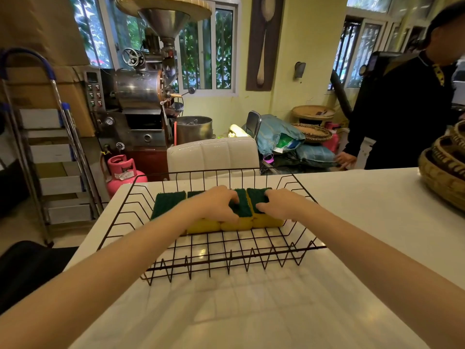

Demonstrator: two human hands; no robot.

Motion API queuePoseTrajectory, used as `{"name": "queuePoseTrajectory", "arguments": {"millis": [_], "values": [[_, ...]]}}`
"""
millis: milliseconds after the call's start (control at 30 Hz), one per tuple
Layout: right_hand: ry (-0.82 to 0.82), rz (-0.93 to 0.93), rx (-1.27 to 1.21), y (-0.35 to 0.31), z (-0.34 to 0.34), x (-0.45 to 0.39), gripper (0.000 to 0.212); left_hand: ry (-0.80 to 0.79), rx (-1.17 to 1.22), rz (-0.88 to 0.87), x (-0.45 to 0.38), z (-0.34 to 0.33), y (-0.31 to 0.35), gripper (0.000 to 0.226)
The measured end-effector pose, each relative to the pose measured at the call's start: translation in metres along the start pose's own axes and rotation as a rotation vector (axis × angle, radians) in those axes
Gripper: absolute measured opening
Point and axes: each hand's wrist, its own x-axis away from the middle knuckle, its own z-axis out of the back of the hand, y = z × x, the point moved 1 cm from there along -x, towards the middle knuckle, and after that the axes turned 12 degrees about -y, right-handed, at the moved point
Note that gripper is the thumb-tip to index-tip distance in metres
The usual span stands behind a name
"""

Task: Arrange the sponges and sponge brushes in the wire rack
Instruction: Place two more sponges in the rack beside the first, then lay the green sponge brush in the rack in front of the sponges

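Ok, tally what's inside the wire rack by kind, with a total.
Sponges: 4 (one mostly hidden under the left hand)
Sponge brushes: 0 in view
Total: 4

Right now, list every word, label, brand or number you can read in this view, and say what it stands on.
None can be read.
Pink gas cylinder: a white label, print too blurred to read.
Roasting machine's control panel: a small display and buttons, markings too small to read.
Sponges and wire rack: no text visible.
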Motion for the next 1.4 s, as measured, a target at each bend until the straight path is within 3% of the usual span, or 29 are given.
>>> {"name": "queuePoseTrajectory", "arguments": {"millis": [100,233,300,400,533,700,933,1233,1400], "values": [[-0.073,0.019,-0.052,0.0,0.01,0.015,0.055,0.039,0.123,-0.001,0.015,0.011,-0.007,0.05],[-0.015,0.08,0.028,-0.008,0.017,0.037,0.059,0.08,0.207,-0.016,0.043,0.018,-0.01,0.05],[0.081,0.172,0.049,-0.019,0.015,0.05,0.057,0.096,0.22,-0.027,0.059,0.019,-0.003,0.052],[0.157,0.384,-0.127,-0.041,0.005,0.075,0.059,0.182,0.207,-0.056,0.087,0.014,0.01,0.054],[0.264,0.643,-0.27,-0.063,-0.019,0.122,0.055,0.449,0.169,-0.155,0.141,-0.004,0.022,0.043],[0.3,0.776,-0.25,-0.071,-0.059,0.17,0.057,0.537,0.162,-0.141,0.202,-0.043,0.017,0.047],[0.002,0.916,-0.063,-0.095,-0.088,0.192,0.053,0.338,0.361,0.053,0.254,-0.094,0.002,0.073],[-0.456,0.807,0.187,-0.105,-0.09,0.186,0.048,0.115,0.253,0.203,0.294,-0.116,-0.019,0.068],[-0.527,0.734,0.287,-0.093,-0.087,0.182,0.049,0.078,0.229,0.234,0.297,-0.118,-0.025,0.057]]}}
